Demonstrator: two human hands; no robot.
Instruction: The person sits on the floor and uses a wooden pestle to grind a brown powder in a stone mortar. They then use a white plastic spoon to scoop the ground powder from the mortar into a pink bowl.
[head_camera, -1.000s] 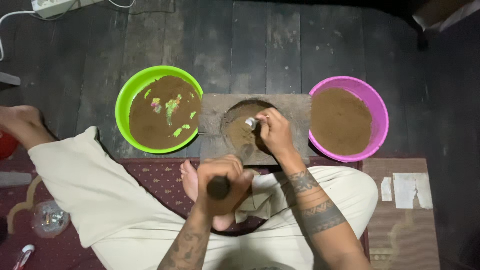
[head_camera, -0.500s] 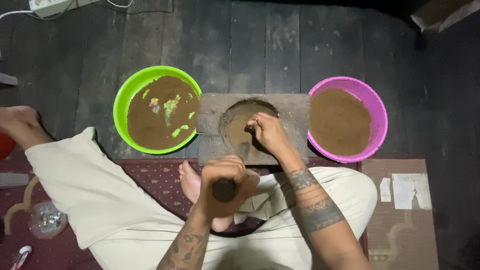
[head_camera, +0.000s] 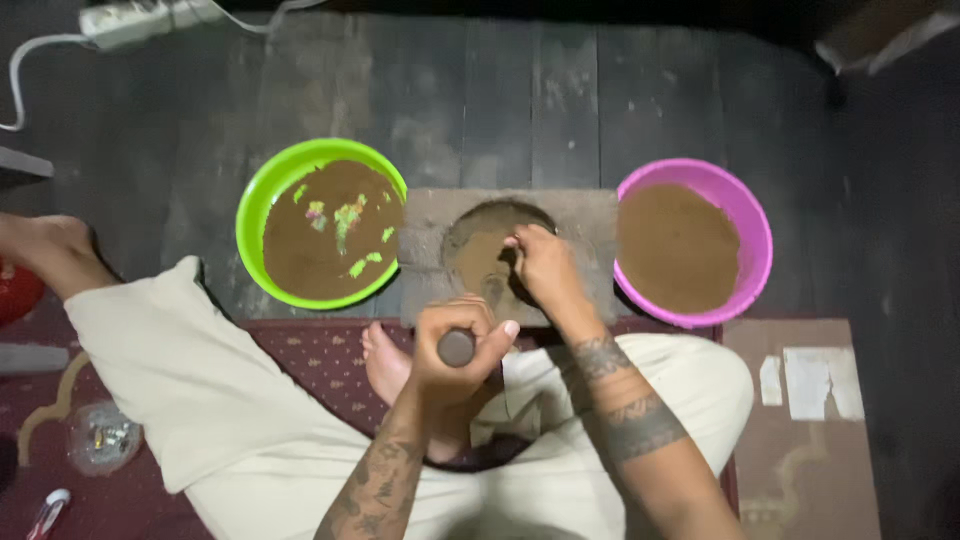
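A dark rod is wrapped tightly by the left hand, its end showing between the curled fingers. Just beyond it, brown powder in the stone block's hollow is pressed under the right hand, fingers bunched together.

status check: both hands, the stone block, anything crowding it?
Left hand shut on dark pestle, held above lap. Right hand fingertips in stone block hollow, grip unclear. Green bowl and pink bowl flank block closely.
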